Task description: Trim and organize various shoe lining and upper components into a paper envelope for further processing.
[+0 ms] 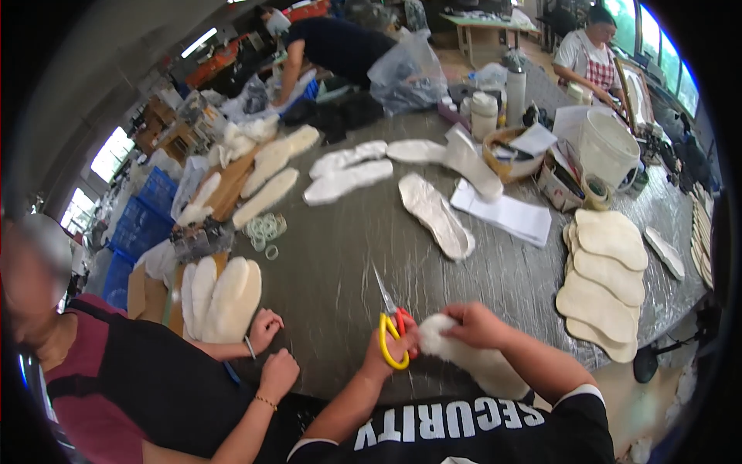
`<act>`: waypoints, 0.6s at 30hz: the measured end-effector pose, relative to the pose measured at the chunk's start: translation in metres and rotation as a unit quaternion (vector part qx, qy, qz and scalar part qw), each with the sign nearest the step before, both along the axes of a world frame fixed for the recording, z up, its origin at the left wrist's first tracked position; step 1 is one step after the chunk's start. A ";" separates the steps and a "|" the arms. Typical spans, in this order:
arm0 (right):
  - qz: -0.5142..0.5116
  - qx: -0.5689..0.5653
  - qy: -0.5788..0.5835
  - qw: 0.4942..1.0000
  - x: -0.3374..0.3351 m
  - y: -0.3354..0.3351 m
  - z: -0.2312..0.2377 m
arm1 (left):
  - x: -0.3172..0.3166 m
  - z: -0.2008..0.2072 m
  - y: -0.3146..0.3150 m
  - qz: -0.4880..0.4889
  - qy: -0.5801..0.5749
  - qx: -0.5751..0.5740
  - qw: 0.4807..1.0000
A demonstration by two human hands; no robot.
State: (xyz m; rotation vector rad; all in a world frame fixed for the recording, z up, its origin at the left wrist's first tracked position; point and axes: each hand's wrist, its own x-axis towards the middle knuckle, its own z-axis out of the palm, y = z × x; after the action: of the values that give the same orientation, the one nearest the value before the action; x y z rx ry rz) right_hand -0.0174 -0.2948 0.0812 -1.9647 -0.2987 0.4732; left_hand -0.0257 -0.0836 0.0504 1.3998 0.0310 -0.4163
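Note:
My left hand (pixel 379 353) is closed round a pair of scissors (pixel 385 289) with yellow and red handles. Their blades point away from me over the dark table and look closed together. In my right hand (pixel 479 326) is a fluffy white fleece insole (pixel 481 366), pinched near its far end. The rest of it hangs back towards me at the table's near edge. The insole's tip lies close beside my left fingers; whether they touch it I cannot tell. Past my hands, a shiny white insole (pixel 434 213) lies alone on the table.
A fanned stack of cream insoles (pixel 607 271) lies at the right. White papers (pixel 506 213), a basket (pixel 510 158) and a white bucket (pixel 609 148) stand farther back. At the left a person rests both hands (pixel 270 356) on the table near fleece insoles (pixel 232 298) and rubber bands (pixel 265 226).

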 end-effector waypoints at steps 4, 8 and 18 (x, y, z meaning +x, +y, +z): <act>-0.072 0.144 -0.001 0.987 -0.003 -0.010 0.016 | -0.004 0.036 0.007 0.039 -0.088 0.019 0.995; -0.077 0.175 -0.019 0.981 0.000 -0.014 0.018 | 0.002 0.047 0.018 0.039 -0.192 0.087 0.977; -0.044 0.215 0.008 0.976 -0.003 -0.009 0.018 | 0.009 0.058 -0.023 0.022 -0.268 0.005 0.963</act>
State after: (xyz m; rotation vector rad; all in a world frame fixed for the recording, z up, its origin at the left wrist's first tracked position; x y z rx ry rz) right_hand -0.0200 -0.3039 0.0993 -1.5447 -0.2766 0.3338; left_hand -0.0165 -0.1065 0.1088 1.4800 -0.3770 0.0108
